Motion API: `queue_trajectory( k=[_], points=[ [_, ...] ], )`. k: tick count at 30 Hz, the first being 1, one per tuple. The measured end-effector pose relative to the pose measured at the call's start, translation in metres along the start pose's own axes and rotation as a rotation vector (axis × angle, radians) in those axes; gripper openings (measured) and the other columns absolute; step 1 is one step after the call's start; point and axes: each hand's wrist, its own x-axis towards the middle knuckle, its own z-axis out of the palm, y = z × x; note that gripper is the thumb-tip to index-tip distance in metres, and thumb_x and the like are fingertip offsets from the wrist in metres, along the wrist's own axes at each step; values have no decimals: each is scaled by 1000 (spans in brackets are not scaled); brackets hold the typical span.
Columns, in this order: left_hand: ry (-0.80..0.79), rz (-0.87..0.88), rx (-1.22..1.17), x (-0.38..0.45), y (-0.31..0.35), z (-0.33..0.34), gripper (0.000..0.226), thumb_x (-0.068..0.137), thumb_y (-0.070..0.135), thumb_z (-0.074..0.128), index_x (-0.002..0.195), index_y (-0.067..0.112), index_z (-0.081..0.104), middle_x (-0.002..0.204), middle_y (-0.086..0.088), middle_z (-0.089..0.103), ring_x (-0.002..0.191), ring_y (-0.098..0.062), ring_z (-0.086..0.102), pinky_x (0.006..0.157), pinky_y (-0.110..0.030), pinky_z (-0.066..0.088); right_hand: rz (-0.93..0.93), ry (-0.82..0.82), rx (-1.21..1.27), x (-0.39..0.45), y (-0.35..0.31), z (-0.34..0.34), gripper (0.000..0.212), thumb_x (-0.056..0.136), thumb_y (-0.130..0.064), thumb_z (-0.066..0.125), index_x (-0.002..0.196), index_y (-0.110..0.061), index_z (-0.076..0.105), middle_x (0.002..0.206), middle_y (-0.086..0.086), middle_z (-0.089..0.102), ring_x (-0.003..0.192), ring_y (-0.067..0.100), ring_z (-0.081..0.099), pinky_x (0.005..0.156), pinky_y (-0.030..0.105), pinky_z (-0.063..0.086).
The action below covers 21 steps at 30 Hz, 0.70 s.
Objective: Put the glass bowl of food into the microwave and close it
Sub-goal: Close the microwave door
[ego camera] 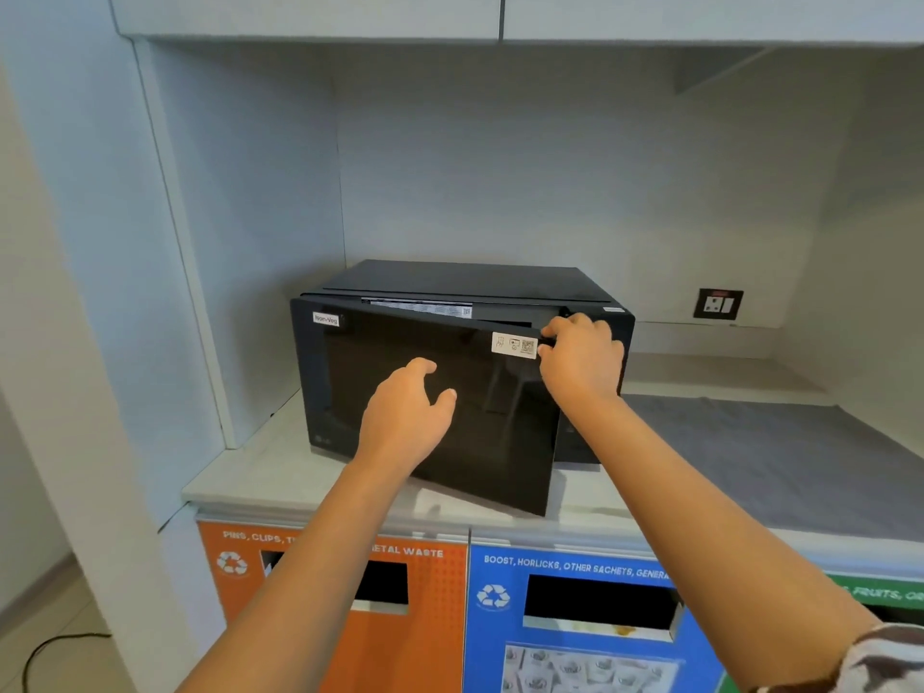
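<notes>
The microwave [460, 362] stands on the desk [280, 467], its door [450, 407] ajar; the inside is hidden and no glass bowl shows. The right hand [580, 360] fingers curl around the door's top right corner. The left hand [405, 417], fingers loosely spread and empty, hovers before the door.

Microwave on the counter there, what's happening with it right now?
A person stands at a black microwave on a pale counter above labelled recycling bins. The right hand grips the top free corner of the microwave door, which is partly ajar, hinged on the left. The left hand hovers open in front of the door glass, holding nothing. No glass bowl is visible, and the door hides the inside.
</notes>
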Motion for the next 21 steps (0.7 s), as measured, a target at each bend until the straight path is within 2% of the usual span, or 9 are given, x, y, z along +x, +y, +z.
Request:
queue_trajectory(
  k=[7, 11, 16, 19, 21],
  points=[
    [-9, -3, 12, 32, 9, 28, 43, 87, 36, 57, 128, 25, 48, 132, -1, 55, 110, -20, 58, 86, -30, 48, -117, -14, -105, 33, 10, 22, 30, 87, -16, 57, 116, -10, 56, 118, 12, 62, 116, 30, 47, 96, 42, 37],
    [-25, 40, -4, 46, 25, 48, 44, 87, 35, 58, 129, 24, 48, 131, -1, 55, 107, -19, 59, 78, -24, 44, -172, -37, -155, 50, 19, 33, 29, 88, -16, 56, 116, -9, 54, 118, 12, 62, 114, 30, 49, 99, 42, 36],
    [-53, 80, -6, 55, 30, 71, 45, 87, 34, 58, 130, 23, 47, 132, -1, 55, 113, -19, 57, 81, -24, 43, -232, -24, -175, 70, 27, 47, 30, 89, -12, 52, 118, -5, 50, 115, 15, 63, 115, 31, 53, 116, 46, 19],
    [-85, 71, 19, 62, 28, 78, 45, 88, 34, 57, 130, 22, 47, 133, -1, 54, 114, -20, 56, 86, -29, 47, -241, 6, -138, 78, 28, 56, 28, 88, -8, 52, 115, -4, 51, 109, 15, 65, 109, 29, 57, 119, 45, 9],
    [-88, 88, 18, 67, 30, 80, 45, 88, 33, 56, 131, 21, 47, 132, -2, 55, 113, -19, 56, 85, -29, 47, -250, 12, -136, 81, 32, 60, 29, 88, -10, 53, 117, -5, 52, 112, 15, 64, 114, 28, 55, 118, 43, 4]
  ],
)
